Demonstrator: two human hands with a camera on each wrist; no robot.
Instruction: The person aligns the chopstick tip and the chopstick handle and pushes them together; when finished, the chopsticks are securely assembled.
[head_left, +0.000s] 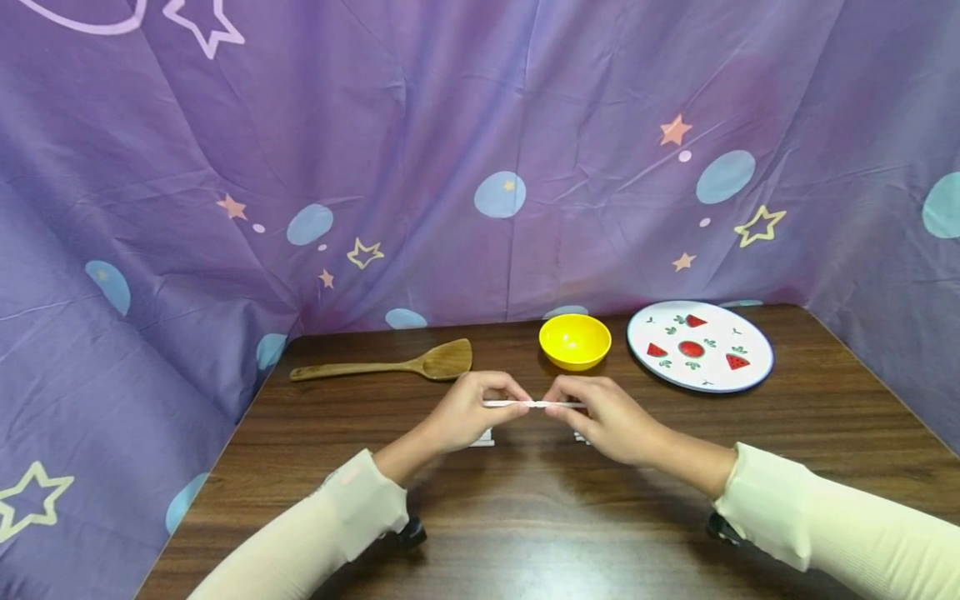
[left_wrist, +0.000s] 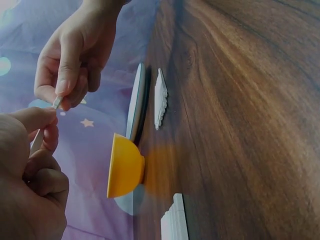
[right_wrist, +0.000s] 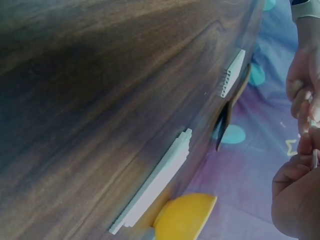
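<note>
We see a slender white strip [head_left: 537, 404] above the bench [head_left: 487, 525], the left hand [head_left: 471, 411] and right hand [head_left: 618, 421] both with fingers pinched on it. White pieces [left_wrist: 160, 100] lie below; farther back, a yellow bowl [head_left: 575, 342] stands between a wooden spatula [head_left: 447, 361] and plate [head_left: 712, 335].

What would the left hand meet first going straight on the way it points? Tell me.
Most likely the fingertips of the right hand: the left hand points across at them, and a thin white strip spans the gap. Exact depth is hard to judge.
</note>
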